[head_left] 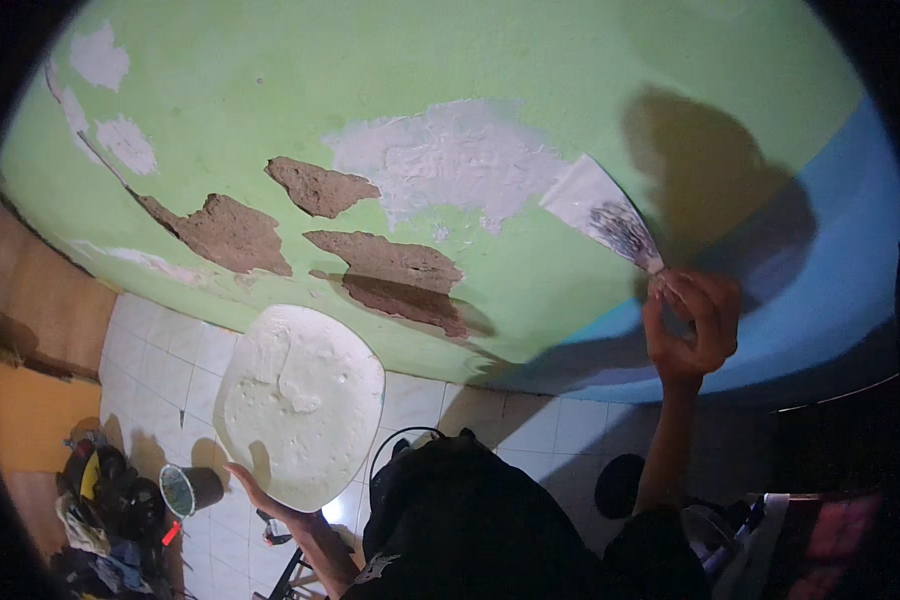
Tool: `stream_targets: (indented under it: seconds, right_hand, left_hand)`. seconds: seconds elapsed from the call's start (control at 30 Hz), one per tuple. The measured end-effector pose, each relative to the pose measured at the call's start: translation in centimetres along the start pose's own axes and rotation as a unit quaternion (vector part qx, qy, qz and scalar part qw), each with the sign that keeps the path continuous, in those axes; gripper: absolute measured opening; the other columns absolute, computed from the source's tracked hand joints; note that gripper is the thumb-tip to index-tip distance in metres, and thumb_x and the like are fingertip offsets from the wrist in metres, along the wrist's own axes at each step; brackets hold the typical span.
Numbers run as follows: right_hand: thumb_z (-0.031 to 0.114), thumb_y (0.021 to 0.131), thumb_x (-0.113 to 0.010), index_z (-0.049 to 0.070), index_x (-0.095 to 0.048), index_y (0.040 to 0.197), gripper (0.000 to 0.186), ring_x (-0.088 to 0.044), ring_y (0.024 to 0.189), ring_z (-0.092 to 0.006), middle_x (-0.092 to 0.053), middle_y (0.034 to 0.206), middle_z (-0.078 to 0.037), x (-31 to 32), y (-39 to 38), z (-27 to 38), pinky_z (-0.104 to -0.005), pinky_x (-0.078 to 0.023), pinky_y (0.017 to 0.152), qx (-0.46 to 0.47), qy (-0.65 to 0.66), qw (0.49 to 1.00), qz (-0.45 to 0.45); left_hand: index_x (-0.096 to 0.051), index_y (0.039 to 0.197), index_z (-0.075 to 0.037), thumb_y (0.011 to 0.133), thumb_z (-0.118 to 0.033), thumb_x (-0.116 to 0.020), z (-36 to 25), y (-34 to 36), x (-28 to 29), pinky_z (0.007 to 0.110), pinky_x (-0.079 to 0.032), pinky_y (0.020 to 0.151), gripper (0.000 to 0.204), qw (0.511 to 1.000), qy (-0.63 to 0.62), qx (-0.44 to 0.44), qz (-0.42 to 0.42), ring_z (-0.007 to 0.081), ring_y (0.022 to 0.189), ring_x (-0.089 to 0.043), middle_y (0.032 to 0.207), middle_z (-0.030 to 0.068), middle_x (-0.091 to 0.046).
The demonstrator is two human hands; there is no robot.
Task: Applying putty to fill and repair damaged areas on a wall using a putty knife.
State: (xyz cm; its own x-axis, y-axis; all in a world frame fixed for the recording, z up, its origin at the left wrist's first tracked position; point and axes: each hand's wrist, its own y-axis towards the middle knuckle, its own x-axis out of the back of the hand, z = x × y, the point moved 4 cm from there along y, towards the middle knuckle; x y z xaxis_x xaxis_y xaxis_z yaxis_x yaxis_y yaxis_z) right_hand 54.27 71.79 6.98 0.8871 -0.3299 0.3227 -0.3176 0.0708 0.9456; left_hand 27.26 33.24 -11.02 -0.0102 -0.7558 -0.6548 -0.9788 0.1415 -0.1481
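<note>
Pinches the scraper (598,208) by its narrow end in the right hand (698,322), slanting up-left with blade at the right edge of the white patch (450,160) on the wall (530,50). Grips the tray (381,392) in the left hand (282,508), below-left of the scraper, well apart. Spread over the tray: pale paste (295,400). Beyond, on the floor (410,400): a bucket (208,487), contents unclear.

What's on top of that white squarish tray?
Creamy white paste, dimpled and ridged, spreads across the rounded, squarish white tray. The paste covers the tray's middle, so that surface can't be seen.
</note>
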Motion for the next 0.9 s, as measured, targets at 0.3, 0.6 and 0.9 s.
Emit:
stream_targets:
  seconds: [0.3, 0.6, 0.9]
  right_hand:
    - [-0.002, 0.067, -0.079, 0.013, -0.071, 0.099, 0.037, -0.063, 0.085, -0.023, -0.068, 0.098, -0.001, -4.5, 2.2, 2.7, -0.0349, -0.051, 0.072, 0.04, 0.02, 0.999, -0.007]
    - [-0.003, 0.068, -0.079, 0.012, -0.069, 0.097, 0.035, -0.062, 0.085, -0.0226, -0.068, 0.098, -0.002, -1.2, -2.2, 0.6, -0.0364, -0.05, 0.074, -0.03, 0.017, 0.999, -0.009]
    - [-0.003, 0.069, -0.08, 0.013, -0.069, 0.099, 0.035, -0.065, 0.085, -0.0163, -0.07, 0.097, 0.002, -4.3, 0.2, 3.1, -0.0341, -0.048, 0.076, -0.03, 0.039, 0.998, -0.032]
  left_hand:
    - [-0.033, 0.15, -0.01, 0.099, -0.06, -0.039, 0.1, -0.2, -2.2, 0.051, -0.045, 0.107, 0.072, 0.999, -0.003, 0.023, 0.039, 0.0319, 0.131, -0.048, 0.147, 0.0145, -0.042]
    - [-0.033, 0.15, -0.01, 0.099, -0.061, -0.04, -0.1, 0.1, -1.9, 0.052, -0.047, 0.105, 0.073, 0.999, 0.026, -0.011, 0.018, 0.0325, 0.129, -0.05, 0.147, 0.0148, -0.042]
    - [-0.034, 0.149, -0.008, 0.098, -0.062, -0.04, 0.3, 0.1, -1.7, 0.051, -0.048, 0.103, 0.075, 0.999, 0.03, -0.01, 0.02, 0.0326, 0.127, -0.052, 0.146, 0.0163, -0.043]
